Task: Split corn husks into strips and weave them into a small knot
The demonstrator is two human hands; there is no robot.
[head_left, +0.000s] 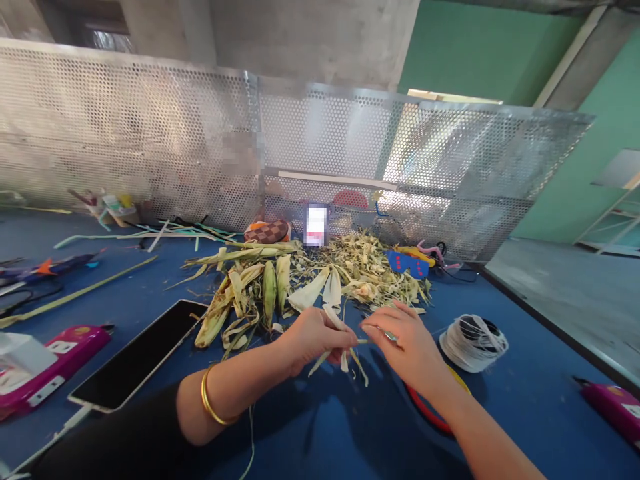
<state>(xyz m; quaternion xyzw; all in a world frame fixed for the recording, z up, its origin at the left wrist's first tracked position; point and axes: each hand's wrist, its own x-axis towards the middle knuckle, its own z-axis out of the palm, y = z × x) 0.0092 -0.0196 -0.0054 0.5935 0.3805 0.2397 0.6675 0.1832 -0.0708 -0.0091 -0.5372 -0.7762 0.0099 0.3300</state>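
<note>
Left hand (320, 337) pinches husk strips (334, 318) over the counter (320, 433), left of its right edge; right hand (413, 343), fingers curled, adjoins. Strips appear light, pliable, tearable: grip the gathered middle.

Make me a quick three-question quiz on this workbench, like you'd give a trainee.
1. The left hand pinches: a) a pen, b) pale husk strips, c) a spoon.
2. True or false: the spool of white string sits between the two hands.
3. Fill in: the dark-screened device has a white ____ plugged into its near end.

Key: 1) b. 2) False; the spool stands to the right of the right hand. 3) cable.
</note>
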